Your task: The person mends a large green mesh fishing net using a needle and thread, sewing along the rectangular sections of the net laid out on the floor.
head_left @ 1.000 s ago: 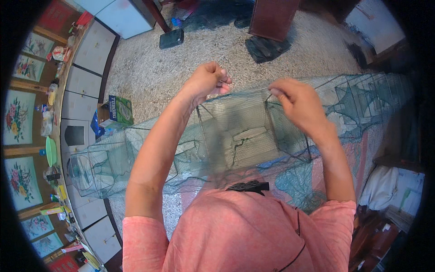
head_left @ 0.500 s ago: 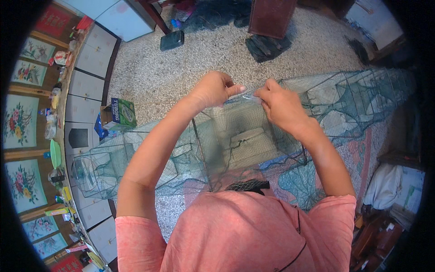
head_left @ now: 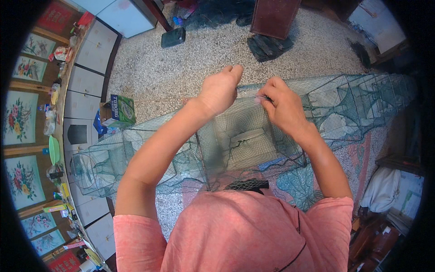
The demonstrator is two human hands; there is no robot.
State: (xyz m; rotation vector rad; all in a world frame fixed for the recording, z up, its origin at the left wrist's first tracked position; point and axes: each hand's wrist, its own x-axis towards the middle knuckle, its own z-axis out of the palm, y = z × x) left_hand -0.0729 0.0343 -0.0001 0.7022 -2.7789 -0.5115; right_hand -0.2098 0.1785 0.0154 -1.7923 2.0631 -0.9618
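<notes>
A long green mesh fishing net (head_left: 247, 120) with dark frame ribs stretches across in front of me, from lower left to upper right. My left hand (head_left: 220, 90) is closed at its upper edge, knuckles up; what lies inside the curled fingers is hidden. Thumb and fingers of my right hand (head_left: 285, 106) are pinched together on the net's upper edge. A small dark bit and something pale show at those fingertips, too small to name. Between the two hands runs a short stretch of the edge.
A green-and-blue carton (head_left: 121, 111) stands left of the net. White cabinets (head_left: 85, 84) line the left side, with clutter on top. Farther off lie a dark flat case (head_left: 173, 37), a brown panel (head_left: 274, 18) and a folded dark bundle (head_left: 269, 47). A white cloth bag (head_left: 383, 188) sits right.
My left hand has lifted slightly and curled from a pinch into a fist. My right hand has shifted slightly, still pinching. The clear glinting thing between the hands no longer shows there.
</notes>
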